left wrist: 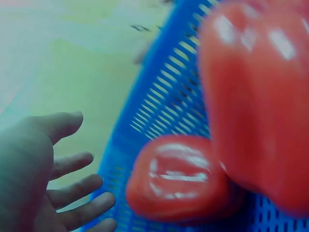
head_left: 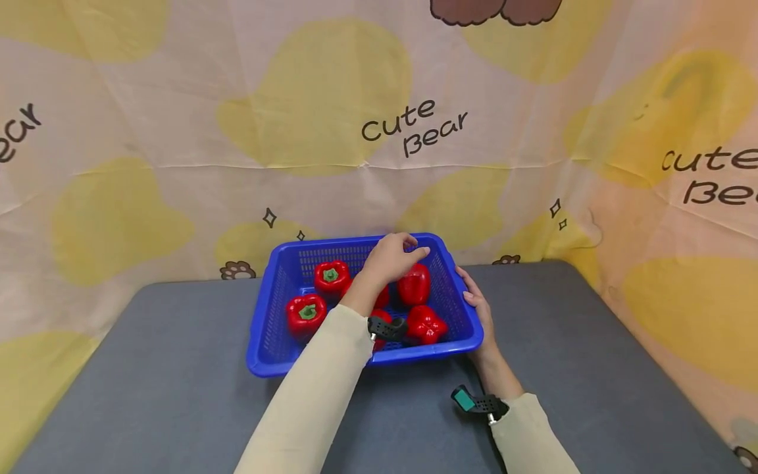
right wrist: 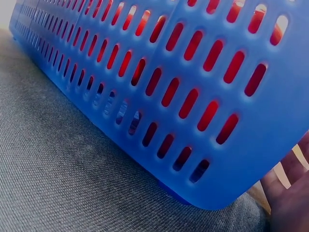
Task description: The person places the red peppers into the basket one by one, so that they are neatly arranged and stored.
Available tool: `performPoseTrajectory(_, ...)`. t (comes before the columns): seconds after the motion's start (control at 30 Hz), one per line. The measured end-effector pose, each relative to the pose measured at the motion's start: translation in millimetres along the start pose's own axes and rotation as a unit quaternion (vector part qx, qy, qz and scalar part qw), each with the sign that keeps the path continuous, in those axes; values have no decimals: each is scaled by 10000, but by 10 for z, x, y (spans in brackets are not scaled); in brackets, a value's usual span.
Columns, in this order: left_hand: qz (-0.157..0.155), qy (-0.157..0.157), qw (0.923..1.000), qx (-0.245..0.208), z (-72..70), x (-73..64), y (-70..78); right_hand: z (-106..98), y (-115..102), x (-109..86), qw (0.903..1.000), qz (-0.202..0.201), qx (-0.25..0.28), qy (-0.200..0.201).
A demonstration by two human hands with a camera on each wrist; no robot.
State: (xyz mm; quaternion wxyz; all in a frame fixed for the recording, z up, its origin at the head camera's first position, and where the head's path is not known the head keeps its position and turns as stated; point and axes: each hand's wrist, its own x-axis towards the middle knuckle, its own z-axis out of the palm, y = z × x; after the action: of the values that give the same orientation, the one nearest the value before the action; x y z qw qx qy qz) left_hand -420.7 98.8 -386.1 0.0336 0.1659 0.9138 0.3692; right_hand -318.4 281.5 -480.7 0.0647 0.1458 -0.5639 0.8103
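Several red bell peppers point(head_left: 426, 325) lie in a blue plastic basket point(head_left: 339, 247) with slotted walls. My left hand point(head_left: 392, 258) reaches across above the basket, near its far side, with thumb and fingers apart and nothing in them. In the left wrist view, that hand point(left wrist: 29, 183) has spread fingers beside a pepper point(left wrist: 174, 179), with a larger-looking pepper point(left wrist: 256, 96) at right. My right hand point(head_left: 482, 316) rests against the outside of the basket's right end, fingers extended along its wall. My left forearm partly covers the peppers in the middle.
The basket stands on a grey cloth-covered table point(head_left: 195, 368), towards its far edge. Right behind it hangs a patterned backdrop cloth point(head_left: 331, 118) with printed words. A black strap point(head_left: 387, 328) circles my left wrist and another strap point(head_left: 482, 403) my right.
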Motion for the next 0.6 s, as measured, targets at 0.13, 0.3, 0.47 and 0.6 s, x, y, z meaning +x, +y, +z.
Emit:
performPoseTrajectory(0.13,100,-61,9980,-619,-143,-84,70,41,3,13,10000,-75,4,-26)
performPoseTrajectory(0.3,342,-82,9982,-481,-396,-349,184,76,16,37,9999,-83,-45,-91)
performPoseTrajectory(0.47,675,-214,9974,-111,-556,-743,291,20,25,28,10000,-98,-16,10)
performPoseTrajectory(0.6,818,-173,9960,322,-665,-1077,313,-11,54,3,9997,-223,79,-22)
